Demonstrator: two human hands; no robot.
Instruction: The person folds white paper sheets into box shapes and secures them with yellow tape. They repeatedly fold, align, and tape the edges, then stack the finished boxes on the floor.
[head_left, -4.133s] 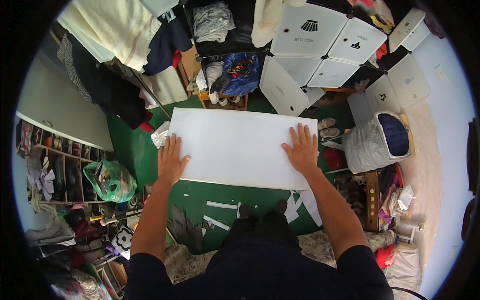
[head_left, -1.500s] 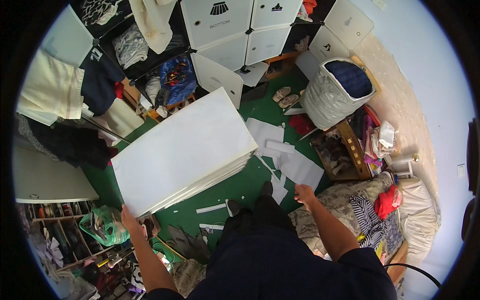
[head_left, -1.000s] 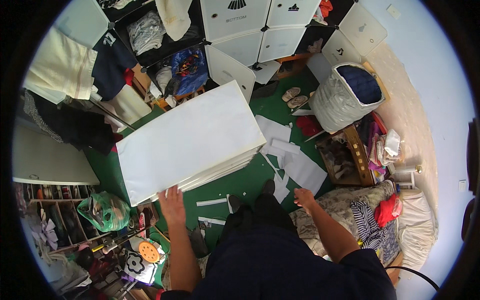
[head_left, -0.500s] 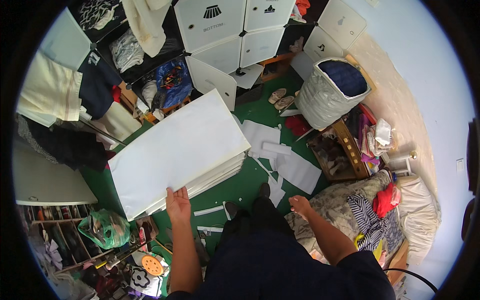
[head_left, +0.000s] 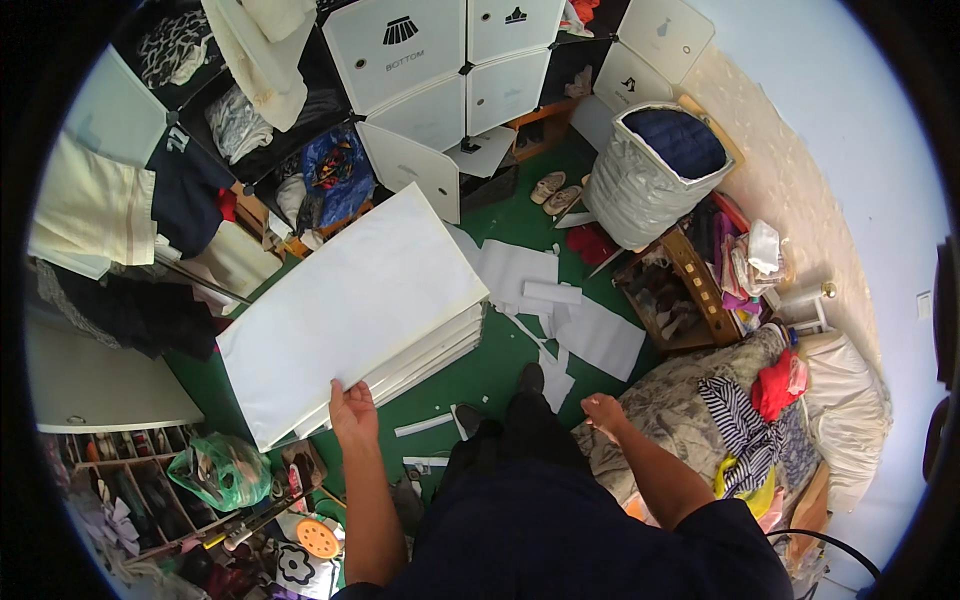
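Note:
A stack of large flat white panels [head_left: 350,310] stands left of centre over the green floor, the layered edges of the stack showing along its near right side. My left hand [head_left: 354,412] is at the near edge of the top panel, its fingers bent against the rim and the thumb close to the upper face. Over to the right, my right hand [head_left: 603,414] hangs in front of the patterned bedding [head_left: 670,415], touching nothing around it. Its fingers curl in loosely; whether anything small is inside them is hidden.
Cut white sheets [head_left: 600,335] and strips lie on the green floor [head_left: 500,215]. White-door cube cabinets [head_left: 395,55] stand behind. A silver fabric bin [head_left: 640,195] and an open wooden drawer [head_left: 690,290] are at right. A green plastic bag [head_left: 222,470] sits at lower left.
The view has shifted slightly, so the surroundings sit a little differently in it. My left hand stays at the panel edge. My right hand's fingers look more curled.

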